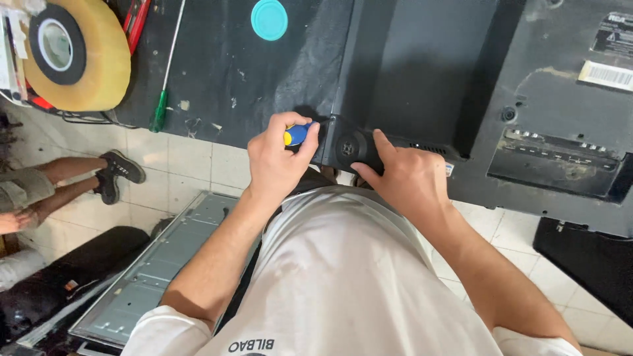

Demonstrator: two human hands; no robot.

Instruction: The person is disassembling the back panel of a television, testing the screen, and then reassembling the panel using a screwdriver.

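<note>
The screwdriver (297, 134), blue and yellow at the handle, sat in our left hand (280, 158), fist clenched around it at the near edge of the bench (217, 79). Its long axis ran roughly level and sideways, tip pointing right into the corner of the TV back (422, 72); the shaft was almost wholly hidden between hand and casing. Our right hand (405, 178) lay just beside it, gripping the rounded black speaker corner (348, 146), thumb stretched up over the casing edge.

The bench was dark and scuffed, flecked with pale chips. The TV lay face down on it, filling the right half and running past the top and right of our view, its near edge overhanging toward us. Well apart to the left lay a green screwdriver (160, 109) with a long thin shaft, pointing away from us, a large roll of tape (76, 53) at the far left corner, and a teal cap (269, 19) near the top.

Below the bench edge we saw pale floor tiles (184, 165), a grey metal panel (158, 264) leaning by our left leg, and another person's legs (72, 175) in dark shoes further left. Open bench remained between the green screwdriver and our left hand.
</note>
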